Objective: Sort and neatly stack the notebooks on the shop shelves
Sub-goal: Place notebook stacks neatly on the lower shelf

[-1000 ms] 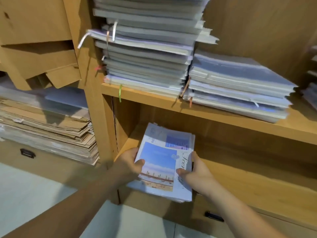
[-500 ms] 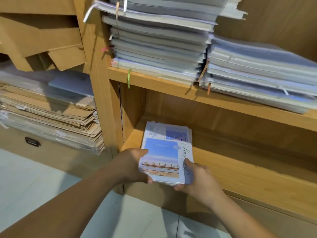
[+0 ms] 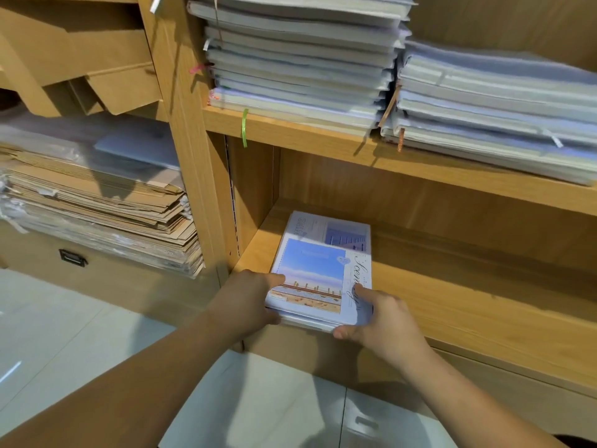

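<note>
My left hand and right hand grip the near corners of the notebooks, thumbs on top, to square them at the left end of the shelf.

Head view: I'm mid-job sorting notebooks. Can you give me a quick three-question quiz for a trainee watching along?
1. True or false: the left hand and right hand both grip the notebook stack on the lower shelf.
2. The green ribbon hangs over the front edge of: A the upper shelf; B the lower shelf; C a drawer.
3. Which hand has a finger lying on the top cover's script lettering?
Key: 1 true; 2 A; 3 right hand.
</note>
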Available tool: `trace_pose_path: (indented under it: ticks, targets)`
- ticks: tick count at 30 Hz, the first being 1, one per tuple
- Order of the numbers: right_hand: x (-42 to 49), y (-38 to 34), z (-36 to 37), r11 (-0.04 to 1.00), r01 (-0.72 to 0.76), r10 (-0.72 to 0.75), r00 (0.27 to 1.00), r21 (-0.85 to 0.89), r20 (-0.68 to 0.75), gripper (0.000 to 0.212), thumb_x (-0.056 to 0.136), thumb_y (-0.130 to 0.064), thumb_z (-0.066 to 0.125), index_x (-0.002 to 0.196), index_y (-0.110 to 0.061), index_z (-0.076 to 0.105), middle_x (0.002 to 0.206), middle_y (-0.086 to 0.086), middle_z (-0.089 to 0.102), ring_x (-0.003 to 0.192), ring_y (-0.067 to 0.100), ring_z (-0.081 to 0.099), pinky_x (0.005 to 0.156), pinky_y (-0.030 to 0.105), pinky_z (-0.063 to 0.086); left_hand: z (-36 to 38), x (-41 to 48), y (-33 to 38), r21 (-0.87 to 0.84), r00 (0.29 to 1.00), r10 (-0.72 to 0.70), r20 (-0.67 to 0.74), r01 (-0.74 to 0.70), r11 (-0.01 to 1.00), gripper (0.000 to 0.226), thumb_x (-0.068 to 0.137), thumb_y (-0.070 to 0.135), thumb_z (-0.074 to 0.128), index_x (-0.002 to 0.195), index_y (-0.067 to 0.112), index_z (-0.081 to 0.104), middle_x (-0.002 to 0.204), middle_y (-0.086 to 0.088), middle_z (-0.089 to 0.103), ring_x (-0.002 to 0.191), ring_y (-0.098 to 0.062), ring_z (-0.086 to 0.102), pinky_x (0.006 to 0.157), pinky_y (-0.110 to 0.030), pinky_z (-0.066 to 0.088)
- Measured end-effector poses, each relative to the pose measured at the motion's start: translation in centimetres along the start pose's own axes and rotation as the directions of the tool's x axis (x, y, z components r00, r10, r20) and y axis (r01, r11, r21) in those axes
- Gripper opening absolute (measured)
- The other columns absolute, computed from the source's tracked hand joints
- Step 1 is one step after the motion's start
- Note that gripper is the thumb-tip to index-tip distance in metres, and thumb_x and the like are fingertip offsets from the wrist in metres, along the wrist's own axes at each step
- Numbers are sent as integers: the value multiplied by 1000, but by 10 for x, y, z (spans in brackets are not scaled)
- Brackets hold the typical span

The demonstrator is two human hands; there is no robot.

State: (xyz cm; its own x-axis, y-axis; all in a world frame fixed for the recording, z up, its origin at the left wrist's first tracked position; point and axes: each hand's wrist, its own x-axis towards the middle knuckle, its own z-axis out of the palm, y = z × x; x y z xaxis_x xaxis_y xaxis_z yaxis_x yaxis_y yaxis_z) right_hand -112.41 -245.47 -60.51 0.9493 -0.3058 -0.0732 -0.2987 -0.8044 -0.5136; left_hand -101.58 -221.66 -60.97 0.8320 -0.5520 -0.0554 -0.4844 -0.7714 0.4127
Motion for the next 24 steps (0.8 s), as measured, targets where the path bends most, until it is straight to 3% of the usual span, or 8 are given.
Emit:
trace_pose_path:
  ticks: [4,9,14,15,19,21,24]
  targets:
    - [-6,-1,13,1000,-1,1,1000,-21,-11,105,64,-45,94,153,-26,41,132,-2,51,126,22,42,106,35,41,7,2,2,5,1000,-16,-6,16,1000,72,80,37,83,144,35,50,133,5,60,105,-10,55,89,-20,47]
    - [2,-9,20,999,38,-37,997,9,-73,85,68,-36,95,143,-21,58,122,0,65,102,13,50,81,19,41,2,10,-12,3,998,-65,-23,65,998,70,78,35,85,141,36,52,128,5,64,109,-14,61,94,-25,52]
    - [21,-30,33,993,10,-2,998,118,-65,84,73,-29,93,147,-20,54,129,-2,65,102,7,52,80,7,44,-4,16,-32,-45,980,-165,-111,161,986,72,85,32,77,150,36,47,136,6,64,113,-12,63,97,-24,51]
    - [25,-33,35,990,-1,9,998,141,-60,84,74,-27,93,147,-20,54,130,-1,64,105,9,55,82,8,47,-5,17,-34,-72,975,-184,-125,176,982,72,86,31,77,150,36,47,135,6,65,113,-12,63,99,-26,53]
    - [34,-42,35,992,-21,27,998,121,-51,84,76,-24,91,150,-20,51,135,0,62,126,23,52,100,34,51,-7,14,-32,-38,976,-140,-165,136,990,66,86,34,76,145,38,48,128,7,67,113,-17,65,95,-35,57]
    - [33,-44,34,992,-4,10,999,125,-48,83,76,-26,91,148,-23,51,123,-7,60,123,21,50,94,33,51,-9,12,-33,-84,981,-96,-168,83,993,52,86,27,74,133,35,54,122,9,70,108,-14,68,89,-34,60]
    - [35,-44,30,978,5,4,999,208,-44,79,65,-28,97,130,-33,52,105,-21,52,109,12,50,87,29,50,-13,9,-40,-145,978,-141,-155,118,982,41,88,31,74,128,33,64,122,12,72,106,-6,68,89,-25,58]
